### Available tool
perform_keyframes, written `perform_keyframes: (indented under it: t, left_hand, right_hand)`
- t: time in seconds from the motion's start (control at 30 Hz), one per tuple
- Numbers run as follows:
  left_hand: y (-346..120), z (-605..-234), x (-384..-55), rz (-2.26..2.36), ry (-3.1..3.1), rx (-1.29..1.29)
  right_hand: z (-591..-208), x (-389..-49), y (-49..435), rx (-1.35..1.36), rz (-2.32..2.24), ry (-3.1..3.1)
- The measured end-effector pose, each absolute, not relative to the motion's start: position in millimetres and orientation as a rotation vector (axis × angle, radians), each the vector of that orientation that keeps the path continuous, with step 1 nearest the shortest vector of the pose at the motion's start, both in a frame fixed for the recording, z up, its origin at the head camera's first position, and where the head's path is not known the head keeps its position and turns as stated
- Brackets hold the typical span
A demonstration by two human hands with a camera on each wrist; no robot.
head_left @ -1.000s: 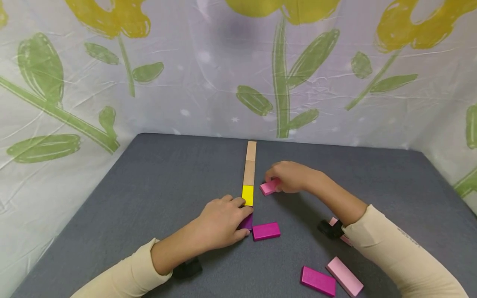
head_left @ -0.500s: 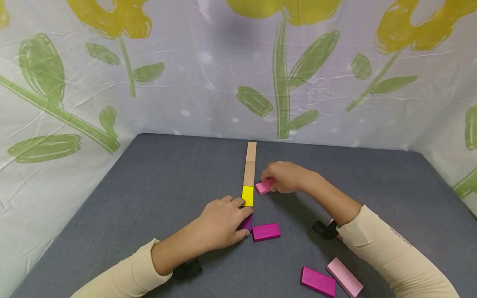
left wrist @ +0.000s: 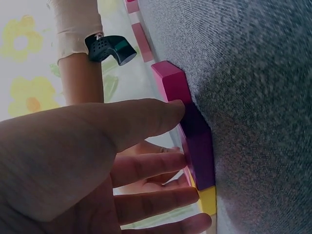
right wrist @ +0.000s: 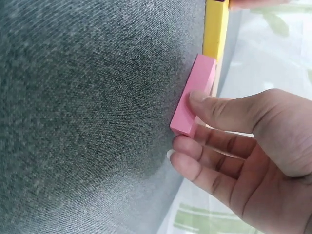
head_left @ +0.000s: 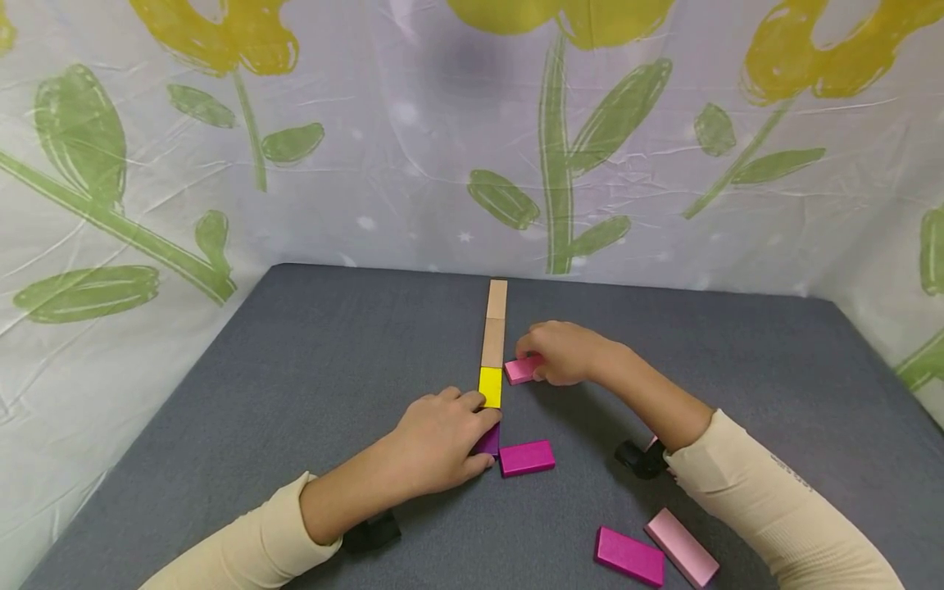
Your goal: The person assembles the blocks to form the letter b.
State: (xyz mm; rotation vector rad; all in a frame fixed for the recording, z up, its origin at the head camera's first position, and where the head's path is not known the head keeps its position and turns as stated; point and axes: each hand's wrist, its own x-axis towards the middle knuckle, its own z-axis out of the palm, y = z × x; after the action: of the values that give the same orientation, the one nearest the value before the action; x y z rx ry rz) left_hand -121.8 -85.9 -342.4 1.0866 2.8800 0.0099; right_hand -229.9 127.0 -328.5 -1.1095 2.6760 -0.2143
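A straight row runs away from me: a purple block (head_left: 487,442), a yellow block (head_left: 490,385) and two plain wooden blocks (head_left: 493,344). My left hand (head_left: 442,438) lies over the purple block, its thumb touching the near end and its mostly straight fingers reaching onto the yellow one. With thumb and fingertips, my right hand (head_left: 564,352) pinches a pink block (right wrist: 192,95). That block's far end is right at the row, beside where yellow meets wood. A magenta block (head_left: 527,459) juts out to the right from the purple block's near end.
Another magenta block (head_left: 629,557) and a light pink block (head_left: 682,547) lie at the front right. More pink shows behind the right wrist camera (head_left: 640,459). The grey table (head_left: 354,328) ends at a flowered curtain (head_left: 413,188).
My right hand has moved left with the pink block, bringing it up to the row, and is now almost still. My left hand has stayed in place.
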Motion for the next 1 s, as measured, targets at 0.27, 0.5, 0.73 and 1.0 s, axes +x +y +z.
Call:
perform_keyframes:
  t: [0.27,0.5,0.73,1.0]
  left_hand:
    - [-86.1,-342.6,-121.4,0.009,2.883,1.093]
    - [-86.3,-342.8,-120.8,0.011,2.886,1.103]
    - [-86.4,-342.6,-120.3,0.006,2.888,1.095]
    - [-86.7,-342.5,-120.4,0.011,2.893,1.104]
  right_hand:
    - [-330.9,-228.7,125.7,-1.103,-0.212,2.685]
    - [-330.2,-225.7,124.5,-1.084,-0.189,2.712]
    - [-331.2,-228.3,122.6,-1.066,-0.170,2.724]
    - [-334.1,-228.9,122.1,-1.045,-0.147,2.747]
